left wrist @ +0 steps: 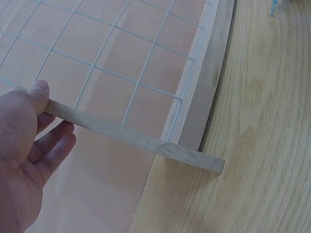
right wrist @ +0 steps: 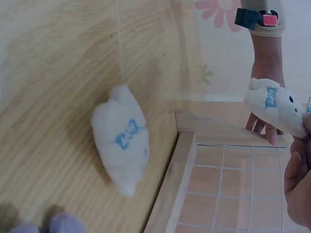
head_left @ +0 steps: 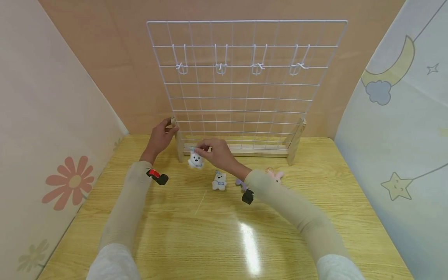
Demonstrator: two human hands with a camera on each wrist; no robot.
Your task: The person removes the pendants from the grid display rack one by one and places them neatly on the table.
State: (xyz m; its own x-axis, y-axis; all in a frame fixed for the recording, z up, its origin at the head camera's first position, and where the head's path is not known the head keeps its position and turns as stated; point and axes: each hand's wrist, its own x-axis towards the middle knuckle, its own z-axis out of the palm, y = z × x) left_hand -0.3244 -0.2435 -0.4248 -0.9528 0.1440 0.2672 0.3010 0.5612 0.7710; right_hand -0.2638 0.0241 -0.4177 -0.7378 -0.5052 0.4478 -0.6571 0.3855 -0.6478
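My left hand (head_left: 161,137) grips the top of the left wooden post (head_left: 179,142) of a white wire grid rack (head_left: 241,83). In the left wrist view the thumb of the left hand (left wrist: 22,155) lies on one side of the post, with fingers on the other. Just in front of the rack's lower left, my right hand (head_left: 219,154) pinches a white plush bear keychain (head_left: 196,160) at its top. The bear hangs above the table, face outward. In the right wrist view, blue marking shows on this plush bear (right wrist: 266,103).
Another white plush bear (head_left: 219,182) lies on the wooden table (head_left: 196,237). Beside it are a purple plush (head_left: 239,182), partly behind the right forearm, and a pink plush (head_left: 277,176). Several white hooks (head_left: 221,69) hang along the upper grid. Patterned panels stand left and right.
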